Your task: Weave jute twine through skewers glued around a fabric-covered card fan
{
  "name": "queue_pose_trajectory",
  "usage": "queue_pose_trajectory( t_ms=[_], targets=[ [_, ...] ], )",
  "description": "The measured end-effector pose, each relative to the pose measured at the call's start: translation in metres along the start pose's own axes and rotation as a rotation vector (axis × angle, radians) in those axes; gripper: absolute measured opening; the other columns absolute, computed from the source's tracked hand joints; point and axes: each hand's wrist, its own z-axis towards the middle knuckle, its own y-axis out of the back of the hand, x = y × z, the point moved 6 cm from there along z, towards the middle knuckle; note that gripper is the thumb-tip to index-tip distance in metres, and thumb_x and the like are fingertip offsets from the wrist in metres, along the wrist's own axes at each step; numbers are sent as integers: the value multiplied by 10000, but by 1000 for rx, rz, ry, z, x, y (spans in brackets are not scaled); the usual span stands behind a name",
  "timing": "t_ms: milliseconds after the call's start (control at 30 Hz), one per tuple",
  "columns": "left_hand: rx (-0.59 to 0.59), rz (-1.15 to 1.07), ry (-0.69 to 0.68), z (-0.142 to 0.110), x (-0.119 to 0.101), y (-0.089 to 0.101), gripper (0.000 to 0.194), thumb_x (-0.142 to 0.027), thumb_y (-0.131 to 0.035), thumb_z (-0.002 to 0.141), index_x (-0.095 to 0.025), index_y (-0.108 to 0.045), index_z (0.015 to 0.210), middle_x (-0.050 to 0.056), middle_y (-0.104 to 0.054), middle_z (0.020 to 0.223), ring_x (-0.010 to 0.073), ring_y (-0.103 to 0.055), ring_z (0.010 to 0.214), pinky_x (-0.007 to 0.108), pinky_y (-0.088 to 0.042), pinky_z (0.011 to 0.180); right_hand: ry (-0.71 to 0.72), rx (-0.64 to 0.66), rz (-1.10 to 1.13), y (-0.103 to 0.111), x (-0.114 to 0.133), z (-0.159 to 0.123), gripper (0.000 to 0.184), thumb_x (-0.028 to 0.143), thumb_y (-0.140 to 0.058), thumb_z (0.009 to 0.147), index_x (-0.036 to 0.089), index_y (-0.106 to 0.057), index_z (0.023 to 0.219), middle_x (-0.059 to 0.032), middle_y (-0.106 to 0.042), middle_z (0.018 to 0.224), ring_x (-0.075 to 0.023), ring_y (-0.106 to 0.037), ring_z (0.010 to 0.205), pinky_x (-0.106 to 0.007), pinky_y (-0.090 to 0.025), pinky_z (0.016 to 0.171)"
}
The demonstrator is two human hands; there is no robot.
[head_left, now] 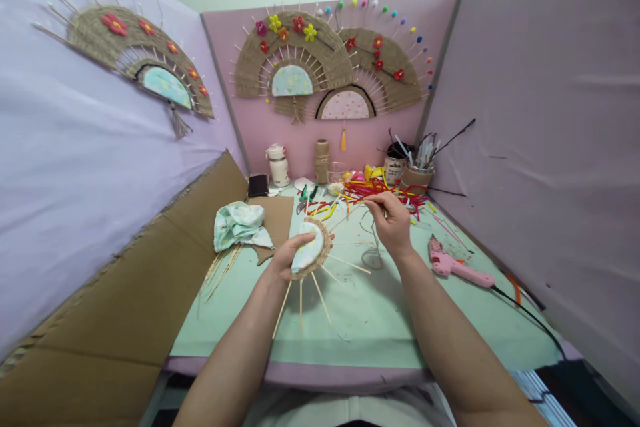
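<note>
My left hand (pixel 289 255) grips a small half-round fan base (pixel 309 250), its thumb lying on the pale green patterned cloth face. Brown twine borders the curved edge, and several thin wooden sticks (pixel 321 299) fan out from it to the right and downward. To the right and slightly higher, my right hand (pixel 393 223) is closed in a pinch on a thin strand of twine (pixel 350 215) that runs to the base's upper edge. Loose twine (pixel 373 255) trails in loops on the table below this hand.
A pink glue gun (pixel 457 265) lies at the right with its black cord. Crumpled cloth (pixel 240 225) and loose sticks (pixel 223 271) lie left. Pliers (pixel 307 197), red pipe cleaners (pixel 400 195), a twine spool (pixel 322 161) and a bottle (pixel 278 165) are behind. Finished fans (pixel 295 47) hang on the walls.
</note>
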Motion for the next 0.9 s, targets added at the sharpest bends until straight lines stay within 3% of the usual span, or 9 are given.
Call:
queue_pose_trajectory(
  t_ms=[133,267,367,600,767,900],
  targets=[
    [83,47,45,0,13,-7,361,-104,-585,742,-18,-553,1091,142,-715,792,198,-689,680,257,-532,622,-20,-67,9,5,-2,0,170,349,-568,840,205,-635,776,-44,-619,750,-183,-556,715,-313,-441,690],
    [122,73,-16,-1,12,-10,311,-119,-604,732,-45,-576,1033,137,-714,783,200,-687,687,258,-520,621,-185,-47,15,-5,-17,-4,212,382,-565,820,192,-637,760,-39,-621,709,-176,-546,655,-296,-432,623],
    [167,92,-31,-3,14,-13,293,-137,-631,720,-65,-582,1000,130,-714,779,202,-687,703,261,-519,650,-274,37,21,-24,-25,-12,224,376,-553,810,183,-634,728,-34,-622,677,-170,-541,628,-286,-422,599],
    [323,236,104,-7,38,-25,330,-184,-688,704,-90,-572,998,153,-710,838,230,-684,703,352,-539,654,-270,344,118,-70,-19,-37,176,333,-561,780,196,-646,708,-32,-638,666,-168,-553,608,-279,-426,582],
    [274,280,36,-8,31,-24,363,-209,-752,644,-97,-579,942,148,-712,835,202,-680,673,273,-526,624,-295,287,130,-62,-22,-33,210,379,-567,778,189,-635,722,-20,-589,617,-157,-506,564,-276,-400,548],
    [289,287,39,-10,30,-24,418,-234,-758,635,-92,-581,985,151,-709,846,220,-682,716,282,-516,647,-272,247,159,-56,-21,-30,210,388,-575,784,191,-624,728,-20,-589,641,-154,-499,576,-276,-402,553]
  ],
)
